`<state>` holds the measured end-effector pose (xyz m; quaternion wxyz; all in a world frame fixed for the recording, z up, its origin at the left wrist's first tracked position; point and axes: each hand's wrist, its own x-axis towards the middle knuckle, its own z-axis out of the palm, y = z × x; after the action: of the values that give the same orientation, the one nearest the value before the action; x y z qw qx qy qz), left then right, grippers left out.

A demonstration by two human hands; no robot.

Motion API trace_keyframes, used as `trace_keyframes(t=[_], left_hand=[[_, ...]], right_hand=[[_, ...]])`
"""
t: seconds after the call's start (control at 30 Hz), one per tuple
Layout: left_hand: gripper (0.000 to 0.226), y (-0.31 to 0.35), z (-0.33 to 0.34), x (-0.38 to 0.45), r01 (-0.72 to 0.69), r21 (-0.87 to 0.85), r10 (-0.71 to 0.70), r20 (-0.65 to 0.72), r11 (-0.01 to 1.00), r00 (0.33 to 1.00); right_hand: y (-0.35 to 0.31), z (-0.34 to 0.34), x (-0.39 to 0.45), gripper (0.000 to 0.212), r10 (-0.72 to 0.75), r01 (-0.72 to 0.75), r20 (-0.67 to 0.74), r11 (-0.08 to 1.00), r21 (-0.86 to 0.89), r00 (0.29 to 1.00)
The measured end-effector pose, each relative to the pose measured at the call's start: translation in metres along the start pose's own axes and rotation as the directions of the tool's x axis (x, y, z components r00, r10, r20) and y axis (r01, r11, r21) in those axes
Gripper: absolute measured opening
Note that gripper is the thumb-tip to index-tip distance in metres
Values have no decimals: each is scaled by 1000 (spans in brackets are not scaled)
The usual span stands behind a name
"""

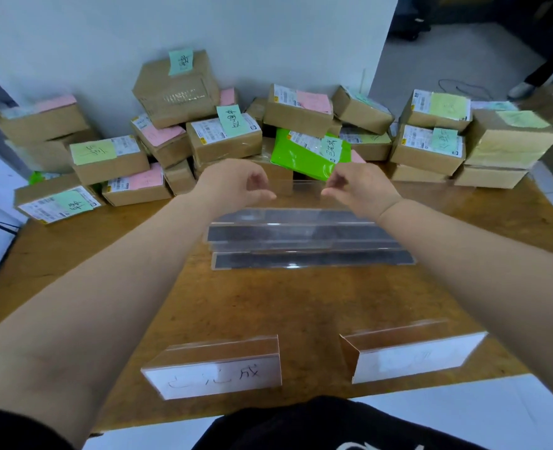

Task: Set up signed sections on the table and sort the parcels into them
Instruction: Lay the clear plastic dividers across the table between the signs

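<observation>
My left hand [236, 183] and my right hand [363, 190] are stretched out over the middle of the wooden table [74, 254], fingers curled. Between them they pinch the two ends of a clear acrylic strip [301, 191], held just above a stack of clear acrylic strips [307, 238] with dark bases. Two acrylic sign holders stand at the near edge: the left sign [216, 371] shows handwriting, while the right sign [411, 355] has writing too faint to read. Brown parcels [223, 138] with pink, green and yellow notes are piled along the far edge, with a green bag parcel [304, 154] among them.
A white wall [106, 34] rises behind the parcel pile. Right of it, an opening shows a grey floor with cables [457, 86]. Bare tabletop lies between the strip stack and the two signs. My dark clothing fills the bottom edge.
</observation>
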<state>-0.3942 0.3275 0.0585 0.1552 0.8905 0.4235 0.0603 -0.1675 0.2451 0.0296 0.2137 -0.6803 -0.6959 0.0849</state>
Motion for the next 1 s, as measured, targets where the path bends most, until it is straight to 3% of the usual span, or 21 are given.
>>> trace_keyframes(t=[0.1,0.23,0.33,0.4,0.57,0.73,0.83,0.93,1.0], left_hand=[[23,13,-10,-1,-43,102,47,-40,994,998],[20,36,-32,0,-57,139,80,-169,989,982],[14,52,-45,-1,-72,162,107,-217,984,970],[10,61,-51,-3,-82,155,120,-250,984,961],[13,98,-57,-11,-74,178,131,-337,981,932],[24,147,-63,-14,-94,329,246,-457,940,855],[54,173,-47,-15,-70,365,279,-558,928,782],[70,206,-22,-19,-44,236,189,-638,971,746],[65,231,-1,-23,-81,11,71,-612,997,787]], right_hand=[[-6,-17,0,20,-10,9,-7,999,-32,1000],[-12,-49,-3,30,55,-49,-118,997,55,992],[-7,-70,-8,18,15,-20,-52,994,-106,999],[-4,-84,-15,24,-22,24,10,972,-234,1000],[0,-111,-38,23,-51,68,73,962,-264,996],[19,-137,-71,20,-28,11,-88,982,-190,996],[29,-152,-88,19,19,-45,-196,991,-126,980],[41,-167,-103,17,113,-127,-263,991,-38,958],[52,-173,-115,17,155,-169,-289,985,-24,945]])
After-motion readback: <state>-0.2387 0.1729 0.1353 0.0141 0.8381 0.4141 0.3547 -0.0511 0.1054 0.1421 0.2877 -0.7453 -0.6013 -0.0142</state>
